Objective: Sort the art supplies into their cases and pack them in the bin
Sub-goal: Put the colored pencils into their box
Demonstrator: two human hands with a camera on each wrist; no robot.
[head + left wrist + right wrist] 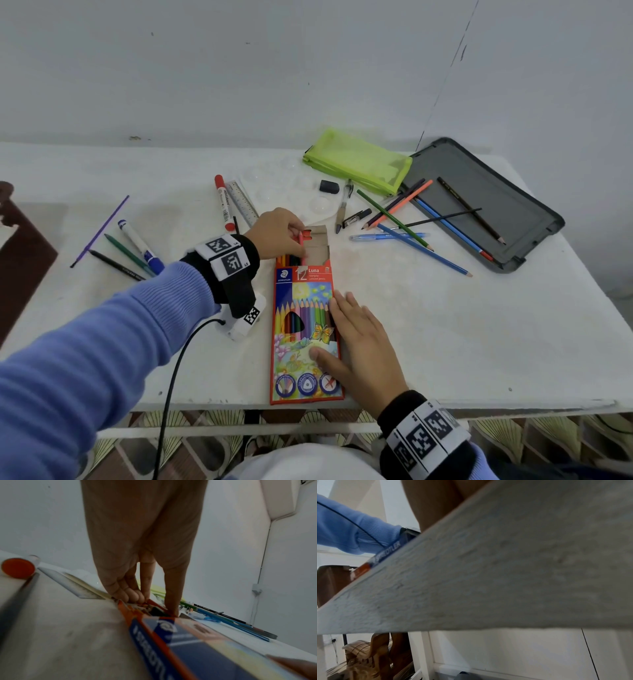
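Note:
A coloured pencil box (pixel 305 329) printed with pencils lies lengthwise at the table's front middle, its far flap open. My left hand (pixel 291 236) is at that open end and pinches a pink-red pencil (pixel 301 241) that sits partly inside the box. In the left wrist view the fingers (pixel 135 596) bunch at the box mouth (pixel 154 609). My right hand (pixel 356 339) lies flat on the box's right side with straight fingers and holds it down. The right wrist view shows mostly the table edge (pixel 488 574) and a strip of the box (pixel 385 555).
Loose pencils and pens (pixel 407 226) lie right of the box, some across a grey bin lid (pixel 486 205). A green mesh pouch (pixel 358 161), eraser (pixel 329 186), red marker (pixel 222 202) and ruler (pixel 243 204) lie behind. A blue marker (pixel 140 246) and pencils sit far left.

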